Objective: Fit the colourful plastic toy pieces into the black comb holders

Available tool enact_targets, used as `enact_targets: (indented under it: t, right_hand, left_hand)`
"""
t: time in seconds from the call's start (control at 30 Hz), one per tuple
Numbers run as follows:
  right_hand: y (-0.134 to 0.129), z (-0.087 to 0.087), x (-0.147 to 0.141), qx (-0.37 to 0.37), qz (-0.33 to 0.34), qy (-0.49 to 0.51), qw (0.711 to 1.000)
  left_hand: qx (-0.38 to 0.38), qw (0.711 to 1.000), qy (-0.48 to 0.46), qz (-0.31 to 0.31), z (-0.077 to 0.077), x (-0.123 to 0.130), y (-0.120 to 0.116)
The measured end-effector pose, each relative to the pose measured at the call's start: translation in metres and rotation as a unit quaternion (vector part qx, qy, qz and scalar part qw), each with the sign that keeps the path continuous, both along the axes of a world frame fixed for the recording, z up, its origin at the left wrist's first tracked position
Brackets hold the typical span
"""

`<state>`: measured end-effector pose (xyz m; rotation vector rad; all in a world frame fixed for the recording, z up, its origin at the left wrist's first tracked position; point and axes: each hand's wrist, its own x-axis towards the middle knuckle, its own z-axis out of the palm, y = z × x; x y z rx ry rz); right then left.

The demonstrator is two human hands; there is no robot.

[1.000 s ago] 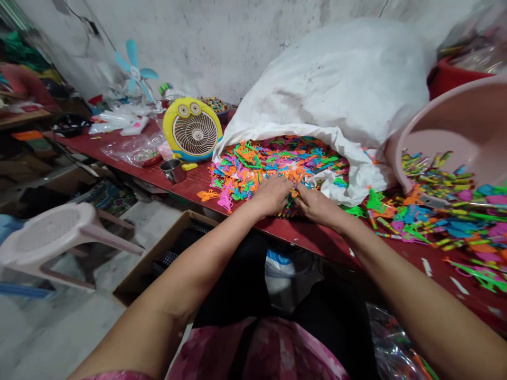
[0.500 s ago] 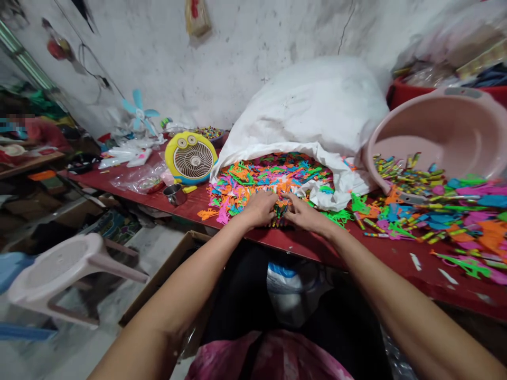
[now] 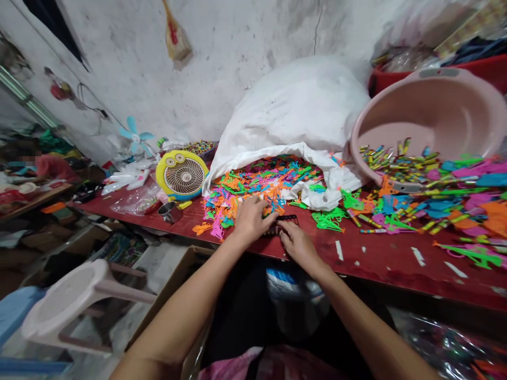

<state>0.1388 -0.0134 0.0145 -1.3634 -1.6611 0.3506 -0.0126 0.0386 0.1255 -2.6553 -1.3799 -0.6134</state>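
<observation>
A small black slotted frame (image 3: 288, 217) lies at the table's front edge, partly covered by my hands. My right hand (image 3: 295, 240) has its fingers curled on the frame's near right side. My left hand (image 3: 250, 219) is over the left end, thumb stretched towards the right hand and fingers apart from it, close to the pile. Just beyond is a heap of small plastic toy pieces (image 3: 233, 184) in orange, pink, green and blue, spilling from the mouth of a big white sack (image 3: 293, 105). What lies beneath my left palm is hidden.
A pink basin (image 3: 455, 116) lies tipped at right, with printed sticks and flat coloured pieces spilling onto the red table (image 3: 376, 258). At left are a yellow fan (image 3: 182, 174), a metal cup (image 3: 169, 212) and plastic bags. A stool (image 3: 75, 295) stands on the floor; another person (image 3: 55, 166) sits far left.
The view has turned slightly right. My hands have moved apart and a little nearer; the black frame now shows between them, where colourful pieces were seen before.
</observation>
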Motion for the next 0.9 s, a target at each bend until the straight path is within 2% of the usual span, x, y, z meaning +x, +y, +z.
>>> enact_targets:
  t: [0.13,0.23,0.37,0.43,0.5,0.6,0.73,0.9]
  right_hand:
    - [-0.015,-0.002,-0.022,0.001,0.005,-0.017,1.0]
    - [-0.029,-0.006,-0.041,-0.01,0.041,-0.019,0.999]
    - [-0.037,-0.016,-0.056,-0.026,0.091,0.016,0.995]
    - [-0.034,-0.019,-0.052,-0.016,0.074,0.048,0.996]
    - [-0.029,-0.019,-0.043,-0.007,0.029,0.053,0.998]
    - [-0.022,-0.012,-0.023,-0.003,-0.041,-0.066,0.997]
    - [-0.02,0.0,-0.011,-0.001,-0.05,-0.274,0.96]
    - [-0.025,0.003,-0.018,0.004,-0.038,-0.344,0.938]
  left_hand:
    - [0.042,0.997,0.043,0.04,-0.008,-0.004,-0.011]
    - [0.072,0.994,0.061,0.05,-0.012,-0.02,-0.022]
    - [0.103,0.987,0.039,0.115,-0.02,-0.04,-0.041]
    - [0.106,0.983,0.026,0.15,-0.027,-0.044,-0.048]
    - [0.102,0.98,0.014,0.168,-0.034,-0.045,-0.051]
    - [0.103,0.981,-0.019,0.165,-0.043,-0.044,-0.048]
    - [0.135,0.976,-0.079,0.149,-0.051,-0.042,-0.038]
    - [0.145,0.978,-0.09,0.117,-0.061,-0.047,-0.031]
